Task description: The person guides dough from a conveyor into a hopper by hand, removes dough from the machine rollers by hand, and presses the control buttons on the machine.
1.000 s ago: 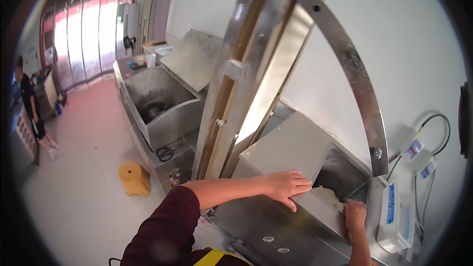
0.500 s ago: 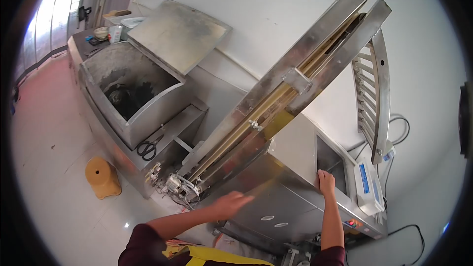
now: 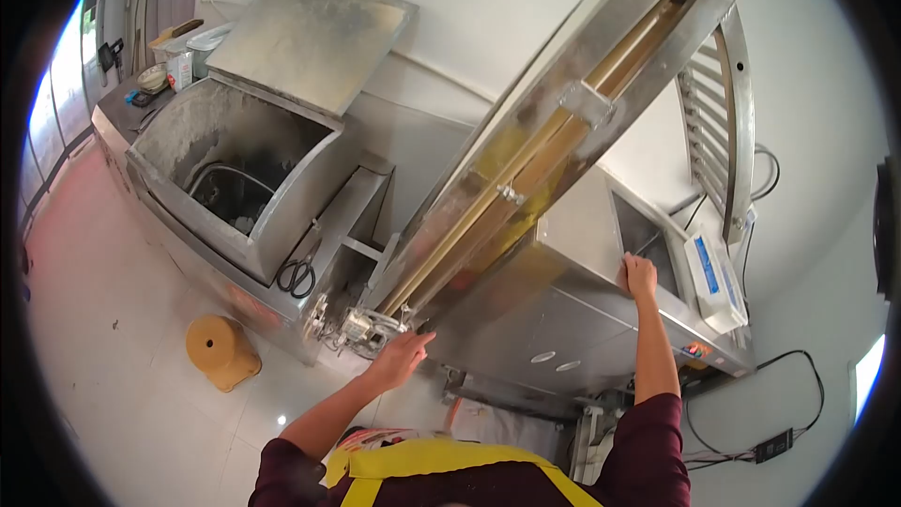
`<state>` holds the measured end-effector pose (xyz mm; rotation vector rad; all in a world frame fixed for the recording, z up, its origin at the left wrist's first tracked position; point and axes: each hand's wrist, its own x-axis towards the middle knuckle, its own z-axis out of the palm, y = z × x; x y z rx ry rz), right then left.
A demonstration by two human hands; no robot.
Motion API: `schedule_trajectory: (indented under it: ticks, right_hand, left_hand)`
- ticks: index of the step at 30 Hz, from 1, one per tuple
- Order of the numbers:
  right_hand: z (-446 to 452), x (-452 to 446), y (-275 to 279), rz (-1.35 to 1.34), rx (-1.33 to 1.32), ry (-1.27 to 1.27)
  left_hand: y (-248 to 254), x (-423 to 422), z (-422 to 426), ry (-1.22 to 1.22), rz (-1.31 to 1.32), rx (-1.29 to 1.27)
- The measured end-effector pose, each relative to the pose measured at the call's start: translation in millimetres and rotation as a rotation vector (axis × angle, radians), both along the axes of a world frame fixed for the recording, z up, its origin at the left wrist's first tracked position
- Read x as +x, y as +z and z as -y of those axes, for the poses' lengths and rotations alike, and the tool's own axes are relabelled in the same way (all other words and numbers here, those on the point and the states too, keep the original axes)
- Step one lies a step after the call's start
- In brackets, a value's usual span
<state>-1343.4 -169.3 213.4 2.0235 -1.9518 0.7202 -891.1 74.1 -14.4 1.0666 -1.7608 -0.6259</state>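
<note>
My right hand [image 3: 641,275] has its fingers curled over the near edge of a square opening [image 3: 648,230] in the top of a steel cabinet [image 3: 572,239]. Whether something small is also in those fingers is hidden. Beside the lower end of a long sloping steel chute [image 3: 511,192], my left hand [image 3: 401,360] reaches out with its index finger extended and nothing visible in it. Just past that hand sits a cluster of metal fittings and wires [image 3: 368,327]. The cabinet's front panel lies between my two hands.
A deep steel bin [image 3: 310,183] stands at left, its lid [image 3: 314,38] raised behind it. Scissors [image 3: 297,277] hang by the bin. An orange stool [image 3: 222,352] is on the floor. Right of the opening are a white box with a blue strip [image 3: 715,282] and a slatted steel frame [image 3: 737,122].
My left hand has moved left, away from the cabinet front and toward the chute's lower end. The right hand stays at the opening's edge. My view has shifted.
</note>
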Motion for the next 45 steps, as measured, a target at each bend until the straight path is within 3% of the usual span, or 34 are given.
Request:
schedule_trajectory:
  ticks: [2,7,11,13,15,17,19,21,24,28,33,39,45]
  right_hand:
    - [-1.4,2.3,0.0,0.002,0.008,-0.005]
    - [-5.1,0.7,2.6,-0.005,0.037,0.009]
    - [-16.4,-35.6,17.2,0.372,-0.115,0.183]
    - [-22.8,-84.3,40.2,0.264,-0.180,0.072]
    - [-33.5,-136.2,74.5,0.479,-0.163,0.099]
    - [-38.9,-171.8,121.3,0.476,-0.347,0.117]
    - [-47.5,-155.2,186.9,0.538,-0.442,0.195]
    - [-51.6,-130.5,250.0,0.366,-0.492,0.298]
    - [-46.2,-78.7,328.6,0.325,-0.492,0.451]
    - [-28.6,1.4,394.5,0.119,-0.554,0.699]
    - [-3.0,97.3,443.5,-0.216,-0.632,0.864]
    - [30.5,179.0,488.5,-0.332,-0.677,0.968]
    - [50.3,226.1,504.0,-0.412,-0.599,0.825]
  left_hand:
    - [22.8,-2.9,9.0,0.006,0.062,-0.001]
    - [103.9,-41.5,59.3,-0.037,0.176,-0.426]
    - [179.5,-89.3,95.9,-0.104,0.303,-0.685]
    - [207.7,-111.5,114.9,-0.090,0.354,-0.824]
    - [223.5,-131.3,140.8,-0.064,0.396,-0.857]
    - [236.9,-151.6,165.9,0.002,0.442,-0.904]
    - [238.6,-168.8,192.7,0.058,0.468,-0.882]
    - [240.4,-182.5,209.6,0.109,0.490,-0.819]
    - [233.6,-196.8,216.2,0.174,0.518,-0.721]
    - [234.6,-202.7,218.8,0.177,0.515,-0.709]
    - [232.5,-200.8,217.6,0.170,0.531,-0.733]
    - [230.2,-199.9,219.4,0.169,0.531,-0.750]
    - [224.0,-199.0,222.3,0.166,0.503,-0.735]
